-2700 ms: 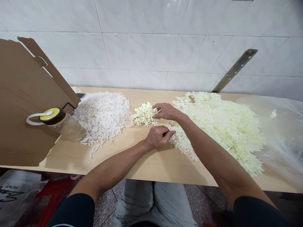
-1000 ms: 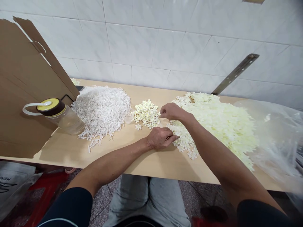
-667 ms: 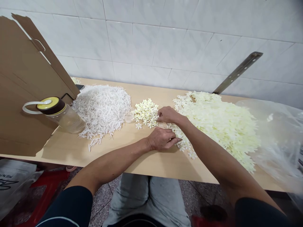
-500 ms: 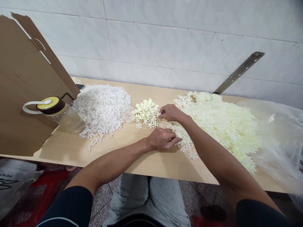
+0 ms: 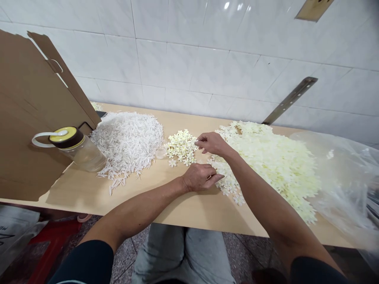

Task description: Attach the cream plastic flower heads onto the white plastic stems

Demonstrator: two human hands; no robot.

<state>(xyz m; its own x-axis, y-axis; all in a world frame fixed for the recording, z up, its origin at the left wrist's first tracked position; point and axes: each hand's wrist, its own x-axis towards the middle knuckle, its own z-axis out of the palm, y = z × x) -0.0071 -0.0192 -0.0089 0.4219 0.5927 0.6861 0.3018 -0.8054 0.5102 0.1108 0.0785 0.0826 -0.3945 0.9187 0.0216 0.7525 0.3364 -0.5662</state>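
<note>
My right hand [image 5: 211,142] is over the right edge of a small heap of pale yellow artificial flowers [image 5: 181,146], its fingertips drawn together. A whitish bit shows at those tips, too small to name. Below it, my left hand [image 5: 201,177] rests near the tabletop with thumb and fingers pressed together; what they hold, if anything, is hidden. Loose flower petal pieces [image 5: 227,181] lie beside its fingertips, spreading from a large pale yellow pile of flower pieces [image 5: 275,165] on the right. One single flower [image 5: 172,163] lies apart, below the small heap.
A pile of thin white stems [image 5: 128,140] lies on the left of the table [image 5: 177,207]. Near it stand a clear bottle with a yellow lid [image 5: 78,148] and a cardboard sheet [image 5: 32,118]. A clear plastic bag [image 5: 340,181] is far right. A metal bracket [image 5: 290,100] leans behind.
The view has tilted up slightly, so things appear lower. My right hand's fingers have shifted a little to the left over the small flower heap. My left hand stays in nearly the same place.
</note>
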